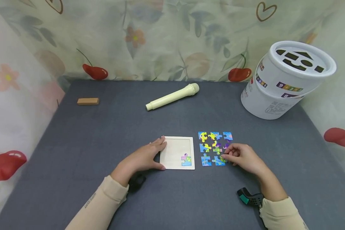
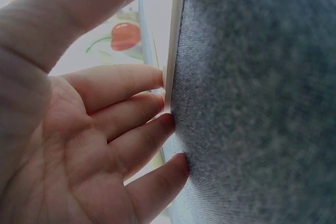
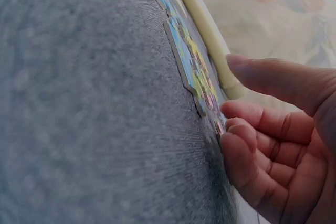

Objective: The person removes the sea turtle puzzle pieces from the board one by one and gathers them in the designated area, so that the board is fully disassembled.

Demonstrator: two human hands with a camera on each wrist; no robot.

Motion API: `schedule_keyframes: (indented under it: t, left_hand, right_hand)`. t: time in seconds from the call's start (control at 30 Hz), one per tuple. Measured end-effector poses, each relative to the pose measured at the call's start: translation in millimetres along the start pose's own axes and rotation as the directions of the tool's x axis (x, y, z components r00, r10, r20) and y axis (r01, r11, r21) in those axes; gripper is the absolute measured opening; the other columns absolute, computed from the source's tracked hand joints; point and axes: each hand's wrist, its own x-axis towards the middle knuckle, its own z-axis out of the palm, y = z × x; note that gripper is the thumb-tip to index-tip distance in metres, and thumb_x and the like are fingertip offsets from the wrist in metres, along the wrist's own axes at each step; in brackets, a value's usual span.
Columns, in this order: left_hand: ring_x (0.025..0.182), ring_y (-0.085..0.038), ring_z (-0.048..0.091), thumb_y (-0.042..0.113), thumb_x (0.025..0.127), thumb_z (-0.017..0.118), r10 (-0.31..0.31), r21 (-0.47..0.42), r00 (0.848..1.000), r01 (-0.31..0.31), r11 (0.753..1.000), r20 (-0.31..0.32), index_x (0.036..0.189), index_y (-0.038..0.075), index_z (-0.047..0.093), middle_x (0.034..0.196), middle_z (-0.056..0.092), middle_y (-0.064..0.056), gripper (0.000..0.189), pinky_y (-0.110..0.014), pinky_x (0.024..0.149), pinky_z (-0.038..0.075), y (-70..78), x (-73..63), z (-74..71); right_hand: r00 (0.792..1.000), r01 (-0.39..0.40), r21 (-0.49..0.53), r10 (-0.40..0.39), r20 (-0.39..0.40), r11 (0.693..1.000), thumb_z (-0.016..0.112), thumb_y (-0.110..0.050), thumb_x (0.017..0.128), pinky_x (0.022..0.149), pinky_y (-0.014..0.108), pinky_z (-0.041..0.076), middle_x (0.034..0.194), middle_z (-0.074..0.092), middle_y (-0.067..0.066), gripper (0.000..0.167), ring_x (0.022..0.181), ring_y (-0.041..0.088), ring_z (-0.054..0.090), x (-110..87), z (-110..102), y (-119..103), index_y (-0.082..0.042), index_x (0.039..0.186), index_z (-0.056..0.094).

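A square, pale wooden puzzle tray (image 1: 172,151) lies on the table, with one blue, pink and yellow jigsaw piece (image 1: 186,160) in its lower right corner. My left hand (image 1: 145,156) rests along the tray's left side, thumb at the near corner and fingers at the far one. In the left wrist view its fairly straight fingers (image 2: 142,140) touch the tray's edge. Right of the tray lie several colourful jigsaw pieces (image 1: 206,160) in rows. My right hand (image 1: 244,158) is at the right end of these rows, fingers bent loosely; its thumb (image 3: 278,80) stands apart from them.
A cream toy microphone (image 1: 172,96) lies behind the tray. The small wooden block (image 1: 88,101) sits at the back left. At the back right stands a white bucket (image 1: 270,92) with shape-cut holes in its lid. Patterned curtains (image 1: 172,38) border the dark table (image 1: 109,127).
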Motion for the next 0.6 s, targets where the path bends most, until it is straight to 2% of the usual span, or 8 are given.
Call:
schedule_keyframes:
  t: [0.1,0.27,0.43,0.6]
  left_hand:
    - [0.143,-0.030,0.019,0.029,0.077,0.076,-0.014,-0.003,1.000,0.014,1.000,0.002,0.144,0.003,0.032,0.156,0.017,-0.012,0.085,-0.046,0.115,0.020,-0.1,-0.3,0.2]
    - [0.143,-0.029,0.018,0.029,0.077,0.076,-0.035,-0.009,0.999,0.036,0.999,0.006,0.144,0.004,0.032,0.156,0.016,-0.011,0.085,-0.046,0.116,0.019,0.5,-1.3,-0.3]
    - [0.143,-0.027,0.018,0.029,0.076,0.077,-0.025,-0.001,1.000,0.025,1.000,0.003,0.144,0.003,0.032,0.156,0.017,-0.011,0.085,-0.045,0.116,0.020,-0.2,0.2,1.2]
    - [0.144,-0.025,0.018,0.031,0.076,0.077,-0.018,0.014,1.000,0.018,1.000,0.000,0.144,0.004,0.032,0.156,0.017,-0.009,0.086,-0.044,0.116,0.020,-0.5,1.7,1.7]
  right_hand:
    - [0.999,0.036,0.033,-0.036,0.006,0.999,0.069,-0.024,0.084,0.052,0.024,0.049,0.072,0.059,0.003,0.022,0.058,0.007,0.053,3.8,0.2,-1.7,-0.004,0.090,0.063]
    - [0.993,0.104,0.027,-0.106,0.046,0.994,0.072,-0.022,0.081,0.056,0.021,0.047,0.078,0.060,0.001,0.021,0.066,0.008,0.053,15.0,2.2,-12.1,-0.006,0.093,0.065]
    - [0.977,0.191,0.009,-0.191,0.094,0.982,0.075,-0.018,0.078,0.059,0.021,0.048,0.085,0.064,0.005,0.026,0.069,0.007,0.054,26.8,2.7,-26.1,-0.003,0.096,0.065]
    - [0.958,0.241,0.044,-0.245,0.146,0.970,0.075,-0.015,0.078,0.062,0.022,0.050,0.091,0.065,0.009,0.030,0.072,0.007,0.058,40.0,8.5,-44.3,-0.001,0.101,0.064]
